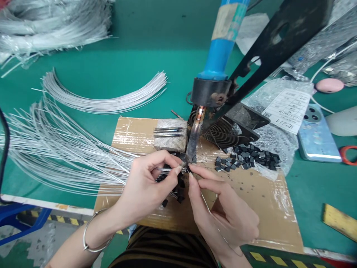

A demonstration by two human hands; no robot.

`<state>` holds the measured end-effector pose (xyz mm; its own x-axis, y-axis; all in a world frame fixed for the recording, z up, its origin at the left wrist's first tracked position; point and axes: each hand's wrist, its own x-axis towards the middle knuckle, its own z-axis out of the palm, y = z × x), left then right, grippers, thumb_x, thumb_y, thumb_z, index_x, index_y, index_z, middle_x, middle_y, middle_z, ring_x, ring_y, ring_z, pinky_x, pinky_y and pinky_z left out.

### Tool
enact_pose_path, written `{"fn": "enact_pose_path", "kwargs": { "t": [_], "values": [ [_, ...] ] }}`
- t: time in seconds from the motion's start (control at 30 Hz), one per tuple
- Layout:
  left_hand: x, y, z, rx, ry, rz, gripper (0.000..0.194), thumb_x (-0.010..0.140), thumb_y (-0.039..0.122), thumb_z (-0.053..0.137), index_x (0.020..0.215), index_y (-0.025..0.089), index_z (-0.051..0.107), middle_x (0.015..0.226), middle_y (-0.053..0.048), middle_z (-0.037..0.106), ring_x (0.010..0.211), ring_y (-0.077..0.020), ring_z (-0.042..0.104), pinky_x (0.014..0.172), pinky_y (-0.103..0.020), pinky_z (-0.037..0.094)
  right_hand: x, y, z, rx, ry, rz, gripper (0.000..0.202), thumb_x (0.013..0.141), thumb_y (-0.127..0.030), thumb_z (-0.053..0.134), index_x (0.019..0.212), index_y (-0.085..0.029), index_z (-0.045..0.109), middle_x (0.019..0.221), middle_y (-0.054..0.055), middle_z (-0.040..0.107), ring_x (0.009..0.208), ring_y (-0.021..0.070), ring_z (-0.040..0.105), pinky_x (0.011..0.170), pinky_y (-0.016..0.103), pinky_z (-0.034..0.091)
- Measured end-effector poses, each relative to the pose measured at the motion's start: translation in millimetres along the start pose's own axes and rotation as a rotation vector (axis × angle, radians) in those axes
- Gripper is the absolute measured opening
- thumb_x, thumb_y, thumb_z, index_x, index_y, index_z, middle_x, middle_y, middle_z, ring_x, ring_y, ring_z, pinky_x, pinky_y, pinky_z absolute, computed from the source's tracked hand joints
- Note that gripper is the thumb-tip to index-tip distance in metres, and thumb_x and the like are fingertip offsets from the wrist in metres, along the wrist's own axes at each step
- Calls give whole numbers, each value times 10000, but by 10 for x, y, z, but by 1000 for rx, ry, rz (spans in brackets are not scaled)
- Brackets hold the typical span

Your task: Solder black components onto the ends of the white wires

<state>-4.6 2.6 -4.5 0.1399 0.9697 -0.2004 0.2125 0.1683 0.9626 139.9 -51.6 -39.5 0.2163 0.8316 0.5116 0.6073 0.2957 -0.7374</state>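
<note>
My left hand (147, 190) pinches a thin white wire between thumb and forefinger, its end close beneath the tip of a soldering iron (194, 139). Opposite it, my right hand (224, 210) is closed on a strand of solder wire (206, 205), which trails down past the palm to the wrist. The fingertips of both hands almost meet at the iron's tip, and the exact contact there is too small to make out. Loose white wires (92, 158) fan out left of my left hand. Small black pieces lie below the fingers, partly hidden.
A black bracket (267, 59) holds the iron from above right. Behind it stands a fan (223, 130), with a pile of black pieces (251, 156) nearby. Cardboard (267, 212) covers the green table. A second wire bundle (103, 104) and a phone (318, 137) lie farther out.
</note>
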Motion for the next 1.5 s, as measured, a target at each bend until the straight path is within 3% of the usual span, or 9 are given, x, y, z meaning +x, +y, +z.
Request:
{"fn": "enact_pose_path", "kwargs": {
  "t": [0.53, 0.77, 0.97, 1.17, 1.3, 1.37, 1.5],
  "values": [
    [-25, -17, -3, -6, 7, 33, 139, 832, 97, 697, 743, 199, 730, 791, -5, 793, 660, -121, 652, 619, -214, 499, 28, 6, 0, -41, 29, -59, 131, 957, -90, 776, 900, -188, 711, 910, 33, 864, 727, 162, 825, 760, 248, 705],
    [1, 15, 9, -32, 5, 30, 142, 830, 91, 697, 747, 199, 734, 801, -17, 795, 733, -145, 689, 681, -232, 534, 8, 14, -6, -5, 20, -20, 125, 951, -95, 772, 923, -208, 726, 947, 31, 867, 727, 185, 830, 744, 300, 724],
    [-22, -24, -16, 51, 0, -22, 97, 825, 153, 702, 740, 196, 722, 797, -32, 790, 640, -150, 656, 560, -253, 464, -11, 7, -3, 44, -15, 39, 126, 962, -101, 753, 926, -216, 715, 987, 37, 868, 767, 186, 835, 761, 303, 719],
    [-35, -61, -46, 59, 6, -55, 74, 826, 177, 709, 756, 195, 727, 839, -49, 808, 657, -160, 680, 579, -263, 488, -81, 69, -36, 122, -31, 170, 120, 964, -142, 763, 897, -219, 700, 1001, 22, 852, 763, 142, 808, 741, 247, 670],
    [-34, -90, -94, 86, 25, -40, 75, 832, 177, 729, 761, 198, 737, 873, -61, 821, 629, -149, 661, 543, -254, 473, -118, 177, -120, 215, 73, 421, 66, 986, -225, 756, 944, -219, 705, 746, -37, 725, 664, 128, 725, 631, 244, 586],
    [-36, -107, -120, 95, 22, -34, 76, 835, 179, 736, 762, 200, 740, 877, -63, 824, 623, -146, 654, 528, -249, 467, -130, 245, -191, 337, 119, 551, 153, 1035, -299, 699, 917, -204, 725, 675, -43, 648, 613, 128, 674, 592, 262, 550],
    [-39, -142, -163, 120, 15, -38, 72, 841, 200, 746, 770, 206, 748, 851, -59, 820, 628, -154, 660, 529, -253, 471, -160, 416, -340, 597, 157, 629, 418, 1071, -483, 540, 1016, -168, 809, 921, 82, 766, 765, 216, 727, 685, 392, 607]
  ]
}}
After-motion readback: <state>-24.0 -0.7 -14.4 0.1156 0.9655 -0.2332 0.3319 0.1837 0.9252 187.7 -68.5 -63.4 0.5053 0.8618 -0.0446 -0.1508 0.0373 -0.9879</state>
